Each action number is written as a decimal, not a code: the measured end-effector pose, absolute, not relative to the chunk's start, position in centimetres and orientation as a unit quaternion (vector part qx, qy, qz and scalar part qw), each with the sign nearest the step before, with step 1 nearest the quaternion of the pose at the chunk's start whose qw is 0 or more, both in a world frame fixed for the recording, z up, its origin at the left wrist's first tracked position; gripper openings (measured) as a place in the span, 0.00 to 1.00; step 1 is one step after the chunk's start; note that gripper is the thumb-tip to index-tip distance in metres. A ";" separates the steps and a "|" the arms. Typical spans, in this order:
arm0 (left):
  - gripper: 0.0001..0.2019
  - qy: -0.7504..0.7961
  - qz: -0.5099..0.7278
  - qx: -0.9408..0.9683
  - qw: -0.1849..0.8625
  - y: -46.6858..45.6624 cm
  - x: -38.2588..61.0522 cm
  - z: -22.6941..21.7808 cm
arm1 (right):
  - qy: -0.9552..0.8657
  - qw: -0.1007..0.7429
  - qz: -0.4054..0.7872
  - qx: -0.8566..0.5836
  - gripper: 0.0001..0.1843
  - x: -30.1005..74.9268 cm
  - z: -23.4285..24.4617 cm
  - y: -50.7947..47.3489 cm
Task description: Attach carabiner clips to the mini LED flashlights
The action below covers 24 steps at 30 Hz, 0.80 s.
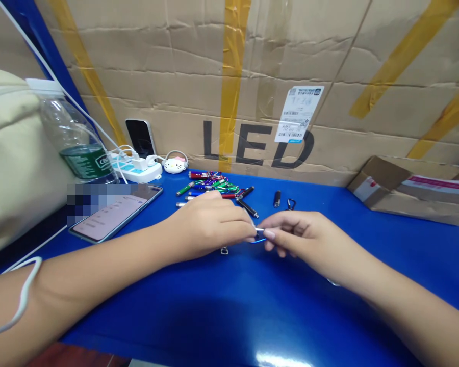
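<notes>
Over the middle of the blue table, my left hand (218,221) and my right hand (304,232) meet fingertip to fingertip. Between them shows a blue carabiner clip (257,241), with a thin silver-white part above it. My right thumb and forefinger pinch its right end; my left fingers close round the other side and hide much of it. Below my left palm peeks a small silver metal end (224,251); whether that hand holds it, I cannot tell. Behind my left hand lies a pile of small coloured flashlights (204,186) with carabiner clips.
Beyond my right hand are a black flashlight (277,198) and a black carabiner (291,204). A phone (117,211), power strip (137,168), bottle (82,148) and pale bag (19,142) stand left. A small carton (413,188) sits right, before a large cardboard box (168,66).
</notes>
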<state>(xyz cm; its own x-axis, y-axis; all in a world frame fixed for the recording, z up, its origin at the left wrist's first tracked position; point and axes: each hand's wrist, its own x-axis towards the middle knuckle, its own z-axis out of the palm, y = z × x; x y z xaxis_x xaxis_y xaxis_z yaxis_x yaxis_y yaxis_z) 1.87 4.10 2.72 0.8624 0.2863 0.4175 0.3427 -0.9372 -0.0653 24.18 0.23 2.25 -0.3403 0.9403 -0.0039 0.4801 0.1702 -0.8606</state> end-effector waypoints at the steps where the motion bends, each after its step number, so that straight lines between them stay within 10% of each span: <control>1: 0.16 -0.156 -0.204 -0.964 0.068 4.2 1.8 2.7 | -0.696 0.294 0.417 -0.506 0.18 24.1 2.2 0.3; 6: 0.14 -0.170 -0.231 -0.956 0.054 4.7 1.2 2.7 | -0.696 0.295 0.391 -0.525 0.21 23.2 2.6 0.6; 15: 0.10 -0.262 -0.279 -0.924 -0.022 5.4 0.8 2.4 | -0.845 0.039 -0.156 -0.510 0.10 19.4 3.2 0.9; 24: 0.14 -0.313 -0.206 -0.927 -0.006 4.1 1.6 2.5 | -0.828 0.059 -0.147 -0.538 0.11 19.4 1.1 0.2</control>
<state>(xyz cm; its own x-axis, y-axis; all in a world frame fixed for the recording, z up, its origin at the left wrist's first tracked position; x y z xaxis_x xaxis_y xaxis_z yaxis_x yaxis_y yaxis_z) 1.64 4.07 2.54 0.7195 0.5827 0.3780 0.5776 -0.8042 0.1402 19.38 0.25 1.07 -0.4139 0.8736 0.2558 0.9082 0.3773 0.1810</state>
